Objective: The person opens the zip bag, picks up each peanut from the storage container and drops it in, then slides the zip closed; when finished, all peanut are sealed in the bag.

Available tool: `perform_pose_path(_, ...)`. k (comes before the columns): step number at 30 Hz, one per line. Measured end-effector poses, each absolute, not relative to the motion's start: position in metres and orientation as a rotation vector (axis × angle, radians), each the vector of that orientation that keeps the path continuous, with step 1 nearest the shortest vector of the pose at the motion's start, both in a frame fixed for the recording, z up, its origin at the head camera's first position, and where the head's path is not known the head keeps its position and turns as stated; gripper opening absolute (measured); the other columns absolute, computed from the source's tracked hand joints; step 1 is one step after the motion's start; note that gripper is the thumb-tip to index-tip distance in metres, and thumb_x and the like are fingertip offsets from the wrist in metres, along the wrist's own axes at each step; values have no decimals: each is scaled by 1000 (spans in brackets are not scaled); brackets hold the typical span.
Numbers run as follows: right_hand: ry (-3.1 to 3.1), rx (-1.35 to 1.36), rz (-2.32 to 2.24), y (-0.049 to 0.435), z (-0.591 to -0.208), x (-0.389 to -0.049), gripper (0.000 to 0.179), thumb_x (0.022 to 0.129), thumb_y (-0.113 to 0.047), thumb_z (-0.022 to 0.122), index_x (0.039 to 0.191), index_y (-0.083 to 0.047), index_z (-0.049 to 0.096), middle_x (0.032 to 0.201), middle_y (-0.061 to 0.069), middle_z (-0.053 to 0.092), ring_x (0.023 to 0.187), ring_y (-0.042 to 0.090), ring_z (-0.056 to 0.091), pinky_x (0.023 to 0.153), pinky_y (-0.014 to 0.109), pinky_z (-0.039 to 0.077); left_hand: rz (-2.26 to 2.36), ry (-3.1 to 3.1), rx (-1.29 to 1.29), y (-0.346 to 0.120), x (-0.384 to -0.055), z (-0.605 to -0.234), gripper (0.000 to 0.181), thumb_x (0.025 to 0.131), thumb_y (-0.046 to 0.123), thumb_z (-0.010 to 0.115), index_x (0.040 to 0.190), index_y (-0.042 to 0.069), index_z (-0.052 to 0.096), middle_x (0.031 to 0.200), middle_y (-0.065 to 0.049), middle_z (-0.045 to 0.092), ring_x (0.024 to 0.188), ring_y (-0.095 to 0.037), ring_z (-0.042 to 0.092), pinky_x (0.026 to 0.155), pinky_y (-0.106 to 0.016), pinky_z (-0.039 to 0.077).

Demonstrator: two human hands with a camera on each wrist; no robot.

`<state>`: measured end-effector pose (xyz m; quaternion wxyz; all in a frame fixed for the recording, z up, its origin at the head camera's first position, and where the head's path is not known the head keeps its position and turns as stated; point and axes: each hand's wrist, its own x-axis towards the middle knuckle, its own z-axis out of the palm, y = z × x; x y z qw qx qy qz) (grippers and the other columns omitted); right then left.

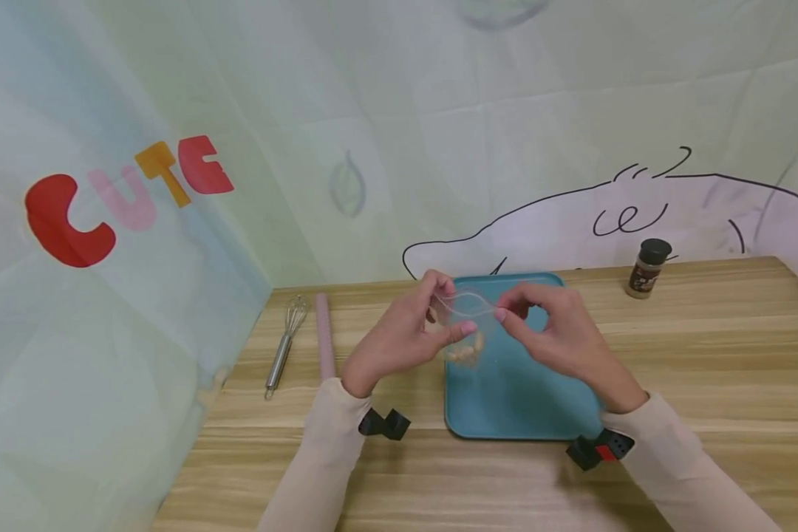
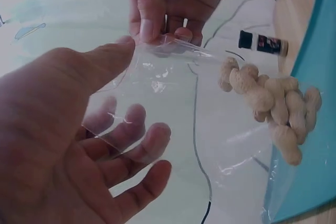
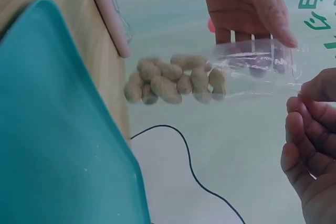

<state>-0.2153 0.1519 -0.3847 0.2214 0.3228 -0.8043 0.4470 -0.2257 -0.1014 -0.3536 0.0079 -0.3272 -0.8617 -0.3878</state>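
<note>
A clear plastic bag (image 2: 157, 74) with several unshelled peanuts (image 3: 167, 81) at its bottom hangs between both hands, over the blue tray (image 1: 525, 403). Its mouth gapes a little in the head view. My left hand (image 1: 402, 332) holds one side of the bag near the mouth, thumb in front and fingers behind the film. At the opposite corner of the mouth, my right hand (image 1: 565, 332) pinches the edge between thumb and index finger. The peanuts touch neither hand.
Left of the tray, a metal whisk (image 1: 282, 356) and a pink rod (image 1: 325, 336) lie on the wooden table (image 1: 718, 355). A black-capped spice jar (image 1: 646, 272) stands upright at the back right. Printed cloth (image 1: 386, 148) hangs behind the table.
</note>
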Motion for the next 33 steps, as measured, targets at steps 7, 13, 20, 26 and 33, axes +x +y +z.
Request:
perform_pose_path(7, -2241, 852, 1254, 159, -380, -216, 5, 97, -3, 75, 99, -7, 75, 84, -5, 70, 79, 6, 59, 74, 21, 51, -1412, -2551, -935, -98, -224, -352, 30, 94, 22, 83, 122, 16, 73, 96, -2, 77, 84, -11, 71, 81, -33, 59)
perform_pose_path(13, -2218, 873, 1295, 160, -379, -215, 6, 96, -3, 75, 99, -7, 76, 85, -5, 70, 79, 7, 59, 75, 20, 51, -1515, -2433, -936, -93, -221, -354, 16, 95, 16, 82, 110, 12, 80, 105, -5, 80, 89, -10, 76, 84, -32, 60)
perform_pose_path(20, -2206, 909, 1318, 160, -379, -215, 16, 94, -1, 78, 103, -14, 79, 90, -2, 75, 83, 7, 61, 78, 21, 52, -1529, -2408, -937, -91, -221, -354, 7, 96, 14, 80, 102, 10, 82, 97, -5, 78, 86, -10, 72, 80, -33, 60)
perform_pose_path(26, -2135, 993, 1336, 157, -379, -216, 17, 92, 2, 79, 102, -12, 80, 92, -4, 78, 84, 7, 63, 80, 19, 53, -1530, -2380, -973, -89, -219, -354, 5, 95, 11, 79, 99, 9, 81, 94, -5, 78, 86, -10, 73, 78, -32, 60)
perform_pose_path(33, -2081, 1021, 1296, 156, -380, -215, 2, 95, -7, 78, 97, -6, 79, 87, -3, 76, 81, 6, 62, 78, 16, 53, -1581, -2358, -973, -85, -218, -357, 4, 94, 9, 80, 97, 7, 81, 93, -7, 77, 90, -13, 76, 85, -34, 65)
